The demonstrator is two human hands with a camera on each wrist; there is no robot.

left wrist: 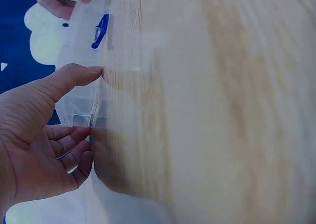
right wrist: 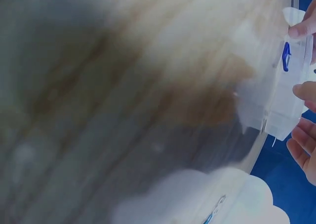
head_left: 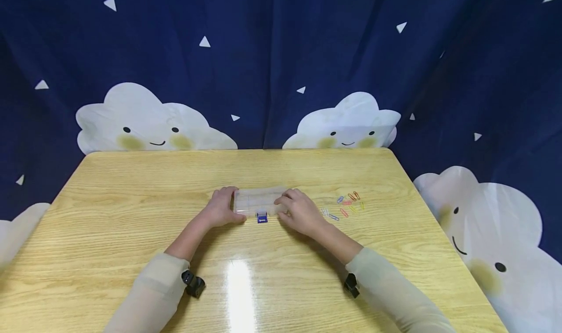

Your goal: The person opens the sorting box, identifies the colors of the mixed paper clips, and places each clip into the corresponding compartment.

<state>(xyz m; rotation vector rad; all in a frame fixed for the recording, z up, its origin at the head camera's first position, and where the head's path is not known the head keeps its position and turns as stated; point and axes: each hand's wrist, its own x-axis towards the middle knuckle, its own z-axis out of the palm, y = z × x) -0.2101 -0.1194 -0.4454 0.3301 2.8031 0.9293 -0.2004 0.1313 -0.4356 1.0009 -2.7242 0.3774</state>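
Note:
A clear plastic box with a blue latch on its front side lies on the table, long side toward me. My left hand holds its left end, thumb along the front and fingers curled around the end, as the left wrist view shows with the thumb against the front edge. At the opposite end, my right hand grips the box, fingertips over its top and thumb low at the front. The blue latch sits between the two hands in the right wrist view.
Several coloured paper clips lie scattered to the right of the right hand. The wooden table ends at a dark blue curtain with clouds and triangles. Each wrist wears a small black camera.

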